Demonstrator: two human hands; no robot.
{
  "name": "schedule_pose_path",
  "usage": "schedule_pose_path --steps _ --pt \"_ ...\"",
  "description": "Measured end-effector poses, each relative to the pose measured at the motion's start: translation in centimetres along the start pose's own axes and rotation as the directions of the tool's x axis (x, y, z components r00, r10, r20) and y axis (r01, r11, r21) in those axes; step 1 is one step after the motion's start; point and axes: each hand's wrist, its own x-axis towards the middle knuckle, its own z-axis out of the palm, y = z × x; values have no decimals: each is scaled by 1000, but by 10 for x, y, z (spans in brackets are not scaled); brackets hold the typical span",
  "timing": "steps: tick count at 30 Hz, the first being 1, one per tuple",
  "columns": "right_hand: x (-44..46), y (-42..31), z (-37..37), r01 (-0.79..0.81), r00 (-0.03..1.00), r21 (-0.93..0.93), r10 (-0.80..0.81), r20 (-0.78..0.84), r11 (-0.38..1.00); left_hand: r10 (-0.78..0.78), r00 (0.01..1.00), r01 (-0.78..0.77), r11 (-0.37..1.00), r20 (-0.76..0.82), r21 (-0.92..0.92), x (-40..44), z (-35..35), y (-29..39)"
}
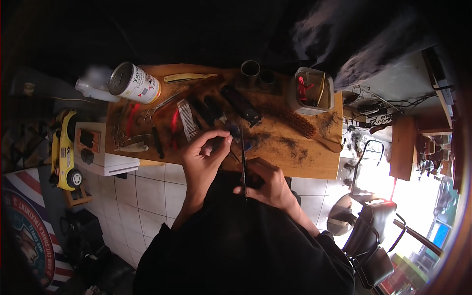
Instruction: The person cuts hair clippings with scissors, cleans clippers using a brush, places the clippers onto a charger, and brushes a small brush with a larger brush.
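Two bare hands work above the near edge of a wooden table (319,167). At the right, the right hand (269,183) has its fingers curled round a slim dark tool (243,162), which points away toward the far side, between both hands. To its left, the left hand (203,160) is raised, thumb and forefinger tips brought close together; I cannot tell whether anything is pinched there. Just beyond the left hand lies a pale comb (187,119), with a black clipper (241,104) farther off to its right. A brown brush (290,120) lies farther right, near a square tub (313,110). At the far left stands a white can (136,84).
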Motion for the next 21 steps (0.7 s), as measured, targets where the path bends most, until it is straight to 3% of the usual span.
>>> schedule_pose_path --steps 10,16,21 --pt "1 -3 1 63 998 23 -62 -14 998 -25 997 36 991 78 -132 0 1 3" --pt "0 -2 1 19 1000 2 -19 4 1000 -28 993 29 1000 117 -10 -2 -3 1" --pt "0 1 3 -4 1000 2 4 2 1000 1 995 3 999 98 -36 -1 -2 1"
